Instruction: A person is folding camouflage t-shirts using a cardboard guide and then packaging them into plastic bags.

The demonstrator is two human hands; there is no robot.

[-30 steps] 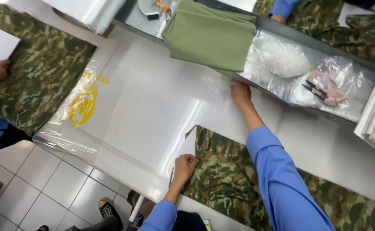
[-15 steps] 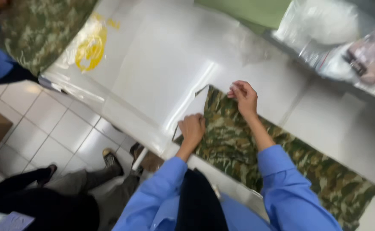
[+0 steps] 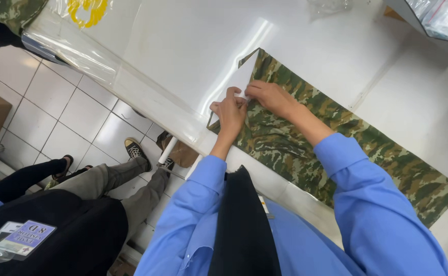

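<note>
Both my left hand point(image 3: 230, 111) and right hand point(image 3: 267, 96) pinch the near end of the camouflage garment point(image 3: 305, 138) on the white table point(image 3: 193, 46); its length runs away rightward under my right forearm

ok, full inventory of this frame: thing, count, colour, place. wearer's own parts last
camouflage garment: 1, green-brown, flat on table
white insert: 1, at garment's near end, under the hands
table: 1, white
clear plastic bag: 1, yellow print, table's left edge
clear bags: several, top right
floor tiles: white, lower left
co-worker's legs: grey trousers, dark shoes
left hand: on garment
right hand: on garment
blue sleeves: 2
</note>
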